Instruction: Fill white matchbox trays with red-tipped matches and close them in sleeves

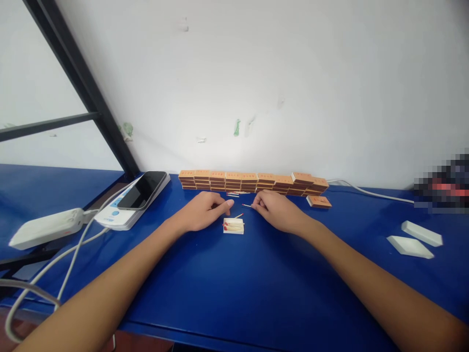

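Starting from the grip, a thin match (246,206) is pinched at its wooden end between the fingertips of the right hand (279,211), which is closed almost fully around it. The red head seems to be pointed to the left, a little above the bench (234,293). The left hand (203,211) is rested on the bench just beside, with the fingers loosely curled and the index finger stretched toward the right. Nothing is seen in its grip, but the palm is hidden, so it cannot be told surely.

Between the two hands, slightly nearer to the person, a small open tray (233,226) is placed with red-headed matches lying inside. One loose match (239,215) is leaned on its far edge.

For good work here, the pinch is best kept light, because so thin a stick is probably easily snapped or rolled. The tray looks very light, so it should be steadied by the left hand while it is approached. The leaned match can be knocked off by a careless finger. A row of stacked matchboxes (252,182) is standing near behind the knuckles and should not be touched.
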Available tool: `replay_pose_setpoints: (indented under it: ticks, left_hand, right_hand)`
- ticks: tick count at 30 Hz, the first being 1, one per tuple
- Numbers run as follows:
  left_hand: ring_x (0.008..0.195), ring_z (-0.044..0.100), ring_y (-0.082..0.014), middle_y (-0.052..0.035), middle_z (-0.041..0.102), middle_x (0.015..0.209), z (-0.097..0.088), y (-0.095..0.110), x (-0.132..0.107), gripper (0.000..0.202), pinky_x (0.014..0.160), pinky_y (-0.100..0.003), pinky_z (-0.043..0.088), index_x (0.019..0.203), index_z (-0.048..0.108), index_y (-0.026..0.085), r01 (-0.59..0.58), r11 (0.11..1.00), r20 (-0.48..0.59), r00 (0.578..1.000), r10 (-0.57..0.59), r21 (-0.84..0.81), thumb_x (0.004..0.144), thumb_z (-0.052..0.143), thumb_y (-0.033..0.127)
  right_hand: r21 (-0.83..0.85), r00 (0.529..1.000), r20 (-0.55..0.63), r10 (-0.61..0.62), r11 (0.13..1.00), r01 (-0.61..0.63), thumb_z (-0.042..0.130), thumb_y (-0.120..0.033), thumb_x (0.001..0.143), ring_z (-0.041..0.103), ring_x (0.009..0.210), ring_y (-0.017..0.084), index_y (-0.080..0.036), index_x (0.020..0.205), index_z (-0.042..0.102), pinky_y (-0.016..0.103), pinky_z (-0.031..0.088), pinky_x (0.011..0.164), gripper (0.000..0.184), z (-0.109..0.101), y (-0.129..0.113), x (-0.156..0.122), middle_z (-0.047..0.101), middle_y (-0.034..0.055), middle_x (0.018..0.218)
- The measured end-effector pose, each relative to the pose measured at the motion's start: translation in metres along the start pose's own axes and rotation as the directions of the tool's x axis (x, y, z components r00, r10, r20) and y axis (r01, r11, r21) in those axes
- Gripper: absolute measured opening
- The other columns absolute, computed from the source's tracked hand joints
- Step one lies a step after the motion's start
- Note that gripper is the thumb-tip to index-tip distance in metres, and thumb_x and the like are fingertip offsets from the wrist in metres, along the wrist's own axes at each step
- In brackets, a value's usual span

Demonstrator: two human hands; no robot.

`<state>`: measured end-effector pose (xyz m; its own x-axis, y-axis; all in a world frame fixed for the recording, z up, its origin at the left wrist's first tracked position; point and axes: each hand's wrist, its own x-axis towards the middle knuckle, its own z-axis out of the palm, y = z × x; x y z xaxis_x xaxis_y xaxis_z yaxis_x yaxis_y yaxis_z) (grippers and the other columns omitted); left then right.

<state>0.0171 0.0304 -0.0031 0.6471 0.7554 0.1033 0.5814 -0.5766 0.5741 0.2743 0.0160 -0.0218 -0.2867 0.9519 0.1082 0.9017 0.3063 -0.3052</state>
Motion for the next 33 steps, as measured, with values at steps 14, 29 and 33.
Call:
replay_pose_setpoints:
  ticks: [14,29,33]
  left_hand:
    - [0.078,0.054,-0.0184,-0.0031,0.056,0.076,0.012,0.012,-0.003,0.066,0.077,-0.033,0.043,0.067,0.057,0.018,-0.162,0.987,0.050,0.985,0.163,-0.016,0.110,0.032,0.061]
    - [0.078,0.058,-0.0170,-0.0023,0.062,0.088,0.002,0.009,-0.004,0.045,0.067,-0.029,0.043,0.093,0.079,0.021,-0.166,0.985,0.089,0.983,0.160,0.052,0.070,0.092,0.057]
    - [0.074,0.057,-0.0149,-0.0015,0.062,0.088,-0.006,0.010,-0.004,0.035,0.062,-0.028,0.041,0.093,0.081,0.022,-0.121,0.990,0.104,0.988,0.114,0.066,0.069,0.092,0.045]
  right_hand:
    - [-0.040,0.980,0.130,0.148,0.989,-0.144,0.066,-0.027,0.094,0.066,0.068,0.023,-0.022,0.070,0.063,0.032,0.037,0.056,0.025,-0.012,-0.031,-0.018,0.071,0.0073,0.074]
    - [0.166,0.973,0.082,-0.216,0.966,0.200,0.061,-0.008,0.090,0.055,0.076,0.015,-0.022,0.095,0.070,0.027,0.037,0.067,0.017,0.003,-0.029,-0.015,0.059,0.0023,0.091]
    - [0.189,0.965,0.056,-0.258,0.951,0.243,0.058,-0.004,0.090,0.053,0.075,0.014,-0.021,0.089,0.069,0.026,0.037,0.068,0.021,0.008,-0.022,-0.012,0.056,0.0012,0.090]
